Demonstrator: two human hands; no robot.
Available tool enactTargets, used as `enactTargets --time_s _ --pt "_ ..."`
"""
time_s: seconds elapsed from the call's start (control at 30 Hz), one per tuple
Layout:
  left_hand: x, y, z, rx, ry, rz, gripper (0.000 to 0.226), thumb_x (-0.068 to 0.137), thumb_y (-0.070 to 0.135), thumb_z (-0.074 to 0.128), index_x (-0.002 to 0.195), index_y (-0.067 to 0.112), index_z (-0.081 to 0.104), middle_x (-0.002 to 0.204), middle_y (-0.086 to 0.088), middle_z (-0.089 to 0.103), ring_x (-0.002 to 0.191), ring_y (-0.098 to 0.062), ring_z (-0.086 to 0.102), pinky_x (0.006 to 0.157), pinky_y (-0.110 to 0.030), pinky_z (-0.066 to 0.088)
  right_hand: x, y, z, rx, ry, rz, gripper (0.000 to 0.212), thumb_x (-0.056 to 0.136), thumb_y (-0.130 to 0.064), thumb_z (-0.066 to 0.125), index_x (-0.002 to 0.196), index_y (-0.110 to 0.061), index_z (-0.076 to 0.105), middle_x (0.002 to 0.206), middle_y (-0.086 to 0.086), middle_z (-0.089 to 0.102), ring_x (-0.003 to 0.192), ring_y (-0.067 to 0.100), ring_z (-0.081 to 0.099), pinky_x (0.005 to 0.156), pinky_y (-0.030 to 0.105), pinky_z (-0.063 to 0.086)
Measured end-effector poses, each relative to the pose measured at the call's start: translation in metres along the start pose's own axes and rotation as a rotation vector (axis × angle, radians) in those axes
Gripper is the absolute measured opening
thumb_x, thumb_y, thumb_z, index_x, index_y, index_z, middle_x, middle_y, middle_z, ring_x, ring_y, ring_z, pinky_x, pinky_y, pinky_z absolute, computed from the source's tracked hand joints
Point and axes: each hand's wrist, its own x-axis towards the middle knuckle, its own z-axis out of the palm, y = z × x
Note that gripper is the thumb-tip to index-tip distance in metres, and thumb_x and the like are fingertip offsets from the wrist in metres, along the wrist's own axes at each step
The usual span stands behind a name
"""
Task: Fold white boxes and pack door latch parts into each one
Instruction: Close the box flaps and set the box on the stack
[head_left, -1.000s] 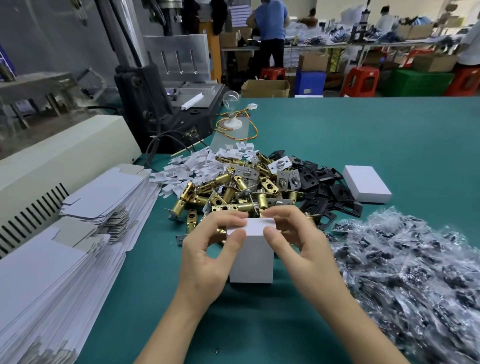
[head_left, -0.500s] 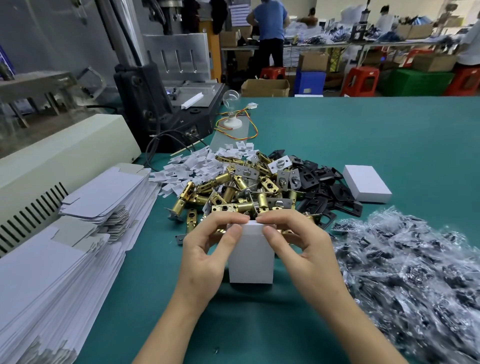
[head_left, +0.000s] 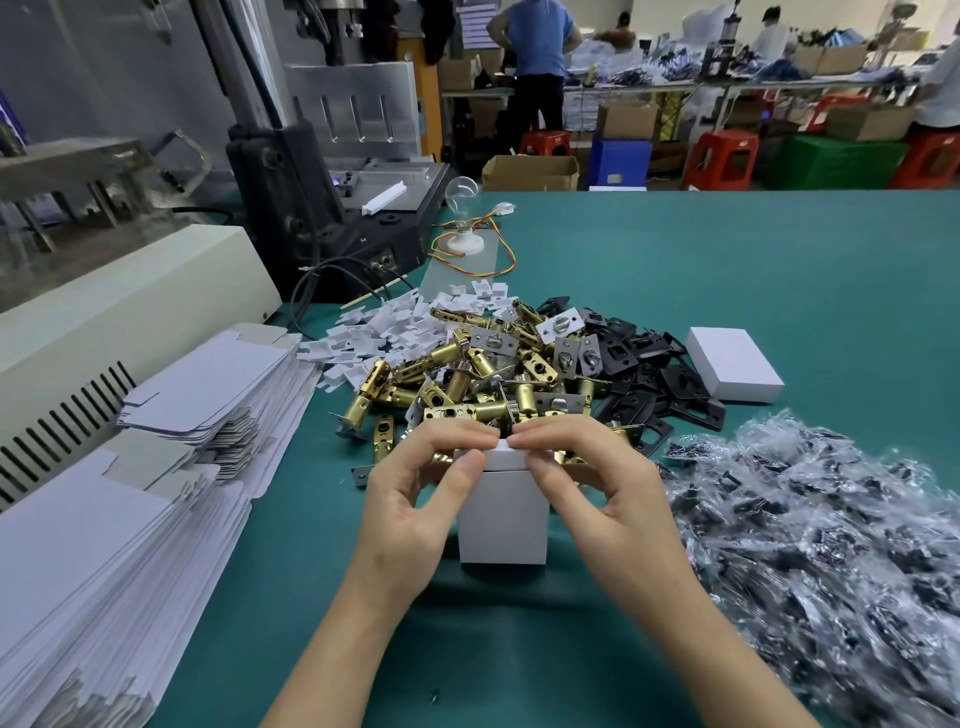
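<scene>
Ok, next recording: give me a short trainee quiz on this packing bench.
1. True or false: the left hand and right hand both pinch the top of the upright white box.
2. Which pile lies at the person's right? A flat box blanks; B bagged parts; C brass latches.
3. Fill in: the closed white box lies beside the ___ plates.
Key: 1 true; 2 B; 3 black.
</scene>
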Motion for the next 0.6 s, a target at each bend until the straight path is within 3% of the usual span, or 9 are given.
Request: enactTargets --time_s 0.2,0.33,0.43,0.6 --pt "0.001 0.003 -0.005 0.044 0.000 0.007 0.015 0.091 0.035 0.073 0.103 0.040 0.080 0.117 0.002 0.077 0.116 -0.023 0.071 0.089 -0.026 0.058 0.002 0.005 -0.007 0.020 -0.049 0.020 0.019 0.096 -0.017 0.065 0.106 -0.026 0.078 0.115 -0.016 0.070 0.117 0.011 0.065 0.086 0.026 0.056" --pt "0.001 0.004 -0.004 0.024 0.019 -0.014 0.014 0.088 0.041 0.077 0.101 0.040 0.081 0.115 0.004 0.079 0.113 -0.020 0.073 0.085 -0.022 0.057 0.007 0.008 -0.016 -0.024 -0.099 -0.029 0.022 0.094 -0.018 0.068 0.112 -0.025 0.079 0.120 -0.014 0.071 0.117 0.012 0.066 0.085 0.019 0.053" --pt "0.001 0.005 -0.003 0.001 0.030 -0.015 0.019 0.088 0.055 0.076 0.101 0.042 0.081 0.114 0.001 0.079 0.113 -0.023 0.073 0.086 -0.024 0.058 0.007 0.011 -0.019 -0.074 -0.109 -0.095 0.026 0.094 -0.016 0.070 0.117 -0.023 0.078 0.121 -0.014 0.072 0.116 0.009 0.067 0.086 0.022 0.055" --pt "0.000 0.004 -0.003 0.003 0.021 -0.003 0.019 0.091 0.055 0.075 0.103 0.040 0.081 0.115 0.000 0.078 0.113 -0.026 0.073 0.087 -0.025 0.059 0.006 0.014 -0.018 -0.095 -0.089 -0.142 0.026 0.094 -0.019 0.068 0.118 -0.023 0.077 0.122 -0.014 0.073 0.117 0.006 0.067 0.096 0.021 0.053"
